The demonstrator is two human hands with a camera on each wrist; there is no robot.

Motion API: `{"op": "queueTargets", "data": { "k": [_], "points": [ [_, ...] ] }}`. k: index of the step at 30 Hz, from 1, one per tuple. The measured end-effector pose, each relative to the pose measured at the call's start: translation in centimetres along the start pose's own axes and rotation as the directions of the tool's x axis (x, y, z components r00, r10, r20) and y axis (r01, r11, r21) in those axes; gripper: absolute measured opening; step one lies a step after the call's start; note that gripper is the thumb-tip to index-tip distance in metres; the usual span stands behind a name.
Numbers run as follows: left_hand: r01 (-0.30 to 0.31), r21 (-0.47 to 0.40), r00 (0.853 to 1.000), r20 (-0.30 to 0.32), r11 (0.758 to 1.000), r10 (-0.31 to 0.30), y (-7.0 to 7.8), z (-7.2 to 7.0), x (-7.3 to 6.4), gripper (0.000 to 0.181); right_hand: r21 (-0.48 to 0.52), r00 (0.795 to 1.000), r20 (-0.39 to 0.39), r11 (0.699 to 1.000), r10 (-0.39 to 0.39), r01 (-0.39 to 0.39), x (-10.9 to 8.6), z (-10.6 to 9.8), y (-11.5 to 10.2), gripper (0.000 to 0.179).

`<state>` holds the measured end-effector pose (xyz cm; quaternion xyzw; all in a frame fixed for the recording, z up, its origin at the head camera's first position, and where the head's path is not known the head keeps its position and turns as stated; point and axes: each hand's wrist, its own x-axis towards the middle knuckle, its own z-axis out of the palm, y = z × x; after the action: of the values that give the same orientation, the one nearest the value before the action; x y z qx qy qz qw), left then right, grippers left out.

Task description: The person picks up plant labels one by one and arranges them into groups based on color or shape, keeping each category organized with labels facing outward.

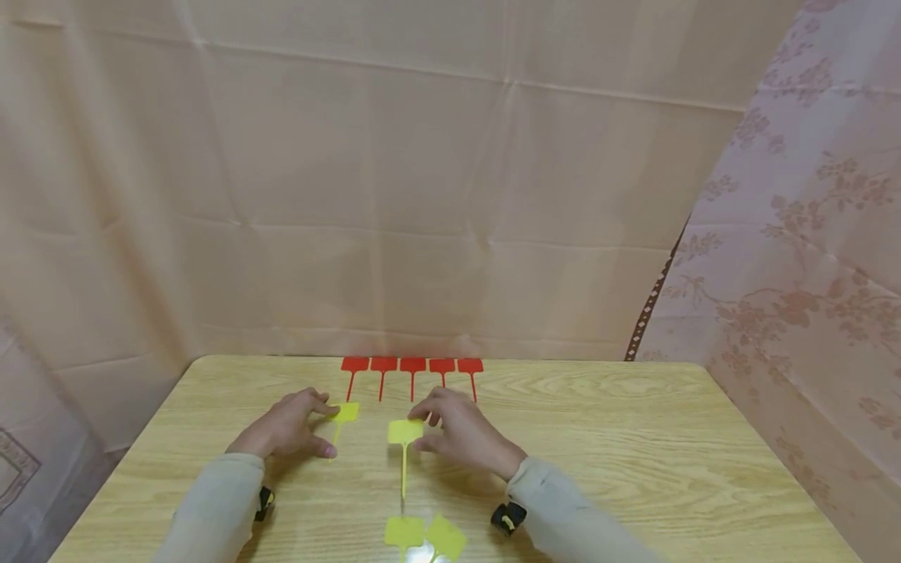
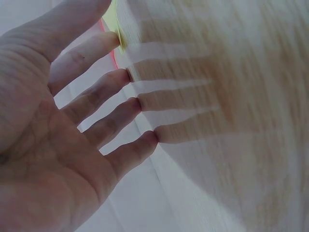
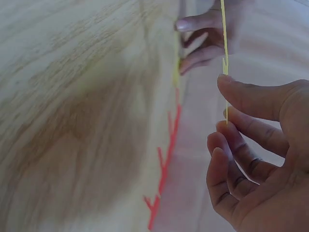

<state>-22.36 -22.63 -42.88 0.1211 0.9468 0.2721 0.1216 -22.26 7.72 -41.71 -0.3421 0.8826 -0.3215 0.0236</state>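
Note:
My left hand (image 1: 288, 422) rests its fingertips on a yellow plant label (image 1: 347, 412) that lies on the wooden table. In the left wrist view the fingers are spread and fairly straight, and only a yellow sliver of that label (image 2: 119, 34) shows past them. Between thumb and fingers, my right hand (image 1: 468, 432) pinches another yellow plant label (image 1: 404, 432) by its flat head, stem pointing towards me. The right wrist view shows this label (image 3: 224, 38) edge-on, held above the tabletop.
Several red plant labels (image 1: 412, 365) lie in a row along the far edge of the table (image 1: 598, 438). Two more yellow plant labels (image 1: 404, 532) lie at the near edge, partly cut off. A beige curtain (image 1: 422, 195) hangs behind the table.

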Motion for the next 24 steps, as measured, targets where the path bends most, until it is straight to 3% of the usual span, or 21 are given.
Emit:
{"op": "queueTargets", "data": {
  "k": [7, 18, 24],
  "points": [
    [-0.003, -0.001, 1.000, -0.007, 1.000, 0.003, -0.1, 0.1, 0.0, 0.070, -0.002, 0.993, 0.043, 0.994, 0.109, -0.109, 2.7, 2.1, 0.1, 0.033],
    [0.003, 0.001, 1.000, -0.008, 1.000, -0.003, -0.1, 0.1, 0.1, 0.070, -0.136, 0.990, 0.048, 0.983, 0.134, -0.127, 4.9, 4.0, 0.5, 0.032],
    [0.011, 0.004, 1.000, -0.009, 1.000, -0.011, -0.2, 0.2, 0.3, 0.071, -0.157, 0.988, 0.039, 0.977, 0.150, -0.142, 5.7, 4.4, 0.6, 0.031]
  ]
}}
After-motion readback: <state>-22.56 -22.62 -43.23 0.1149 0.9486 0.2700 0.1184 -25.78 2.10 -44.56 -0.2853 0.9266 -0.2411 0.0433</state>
